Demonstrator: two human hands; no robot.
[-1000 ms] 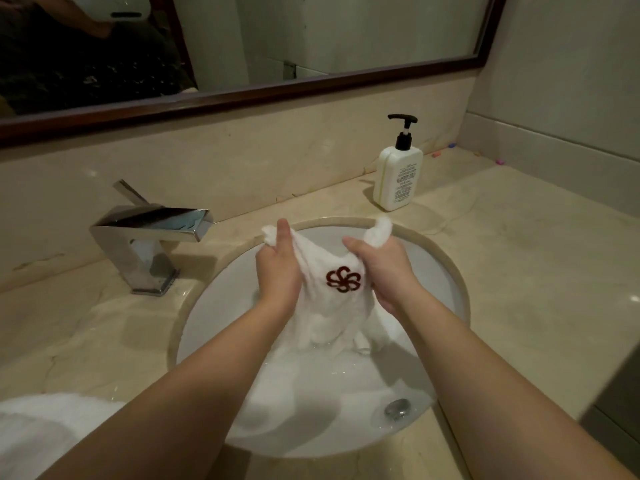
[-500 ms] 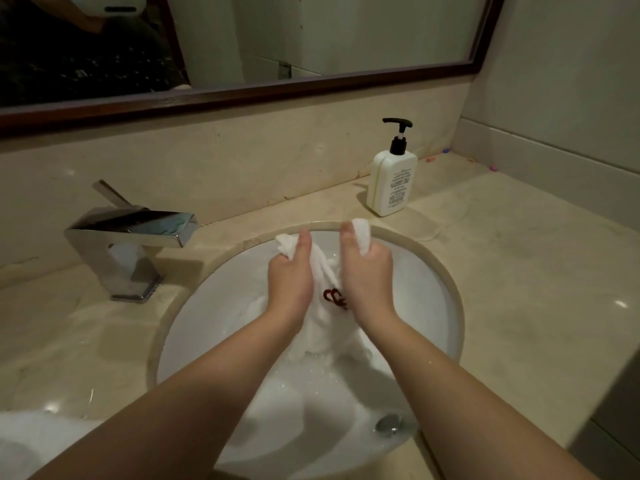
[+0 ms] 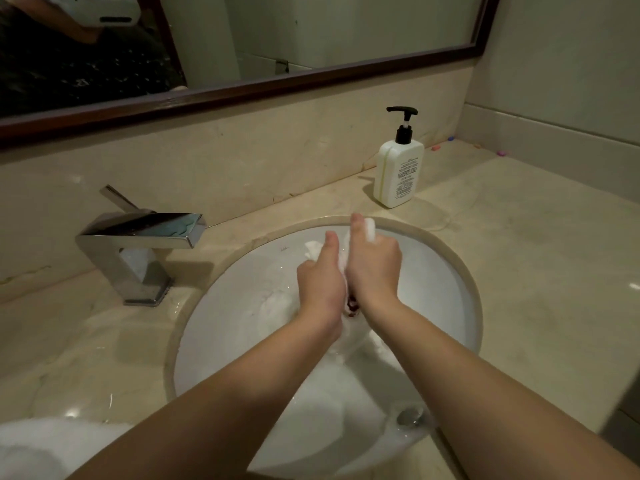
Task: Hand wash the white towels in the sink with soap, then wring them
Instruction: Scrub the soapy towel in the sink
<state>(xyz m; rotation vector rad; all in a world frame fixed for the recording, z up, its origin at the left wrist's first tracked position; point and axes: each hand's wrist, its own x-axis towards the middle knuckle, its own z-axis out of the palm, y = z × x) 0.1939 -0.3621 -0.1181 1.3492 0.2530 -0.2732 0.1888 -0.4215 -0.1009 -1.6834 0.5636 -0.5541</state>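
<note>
Over the round white porcelain sink (image 3: 446, 271) I grip the wet white towel with the dark red embroidered logo (image 3: 343, 258), my left hand (image 3: 320, 282) and right hand (image 3: 374, 268) each curled tight round its own bunch of cloth, thumbs pointing away from me. A second ago my hands were apart above the sink with the logo spread open between them; now they are pressed knuckle to knuckle and the logo is almost swallowed, only a red sliver showing by my wrists. I take that as the closing half of a scrubbing stroke, cloth rubbed on cloth, so washing is under way and wringing not yet begun. The towel's tail hangs into the sink. The white pump soap bottle (image 3: 398, 174) stands behind the sink, the square chrome tap (image 3: 138, 244) to its left, another white towel (image 3: 45, 448) on the counter at its near left
</note>
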